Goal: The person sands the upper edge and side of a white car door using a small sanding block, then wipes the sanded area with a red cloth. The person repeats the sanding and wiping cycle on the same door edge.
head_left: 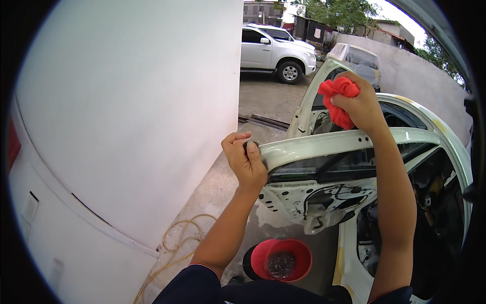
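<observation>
Gripping the door frame [324, 144] end, my left hand [245, 159] is closed tight; right hand [357, 104] clenches a red rag [336, 91]; red bucket [283, 259] sits below.

The cream-white painted metal car door [324, 144] looks smooth with a dull sheen along its top edge, while its stripped inner panel shows bare, matt metal with cut-outs. The bunched red cloth rag [338, 99] in the right hand [360, 105] is soft, creased and matt. The small dark grey pad [250, 146] pinched in the left hand [245, 161] looks rough and dull. The round red plastic bucket [283, 259] is smooth and faintly glossy. The concrete floor [223, 187] is rough and grey; the yellow hose [177, 243] looks like rubbery plastic.
</observation>
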The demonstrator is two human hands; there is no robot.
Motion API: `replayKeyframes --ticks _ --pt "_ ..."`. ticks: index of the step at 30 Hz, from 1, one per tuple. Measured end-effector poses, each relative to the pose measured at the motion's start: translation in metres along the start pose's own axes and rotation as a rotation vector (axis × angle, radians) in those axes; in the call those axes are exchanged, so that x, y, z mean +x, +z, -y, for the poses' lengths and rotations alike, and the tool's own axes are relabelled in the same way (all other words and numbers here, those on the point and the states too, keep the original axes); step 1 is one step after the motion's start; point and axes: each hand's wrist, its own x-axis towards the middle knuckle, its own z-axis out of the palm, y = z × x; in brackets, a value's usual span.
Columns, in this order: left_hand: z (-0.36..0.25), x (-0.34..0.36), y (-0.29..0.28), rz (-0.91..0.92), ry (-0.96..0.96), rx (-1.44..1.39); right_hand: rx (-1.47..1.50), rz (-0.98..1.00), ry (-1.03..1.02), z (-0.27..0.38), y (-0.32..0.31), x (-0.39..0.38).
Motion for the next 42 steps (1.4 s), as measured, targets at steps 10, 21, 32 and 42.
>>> replayKeyframes --ticks 10,21,32,42 --pt "-0.002 0.007 0.015 -0.172 -0.017 -0.137 -0.263 0.045 0.038 0.005 0.010 0.006" --pt "-0.009 0.017 0.015 -0.163 -0.102 -0.158 -0.272 0.040 -0.014 -0.002 0.013 0.008" --pt "-0.010 0.016 0.013 -0.149 0.074 -0.098 -0.255 0.050 0.015 -0.002 0.013 0.007" --pt "-0.015 0.015 0.008 -0.183 0.010 0.081 -0.277 0.046 -0.003 0.000 0.012 0.006"
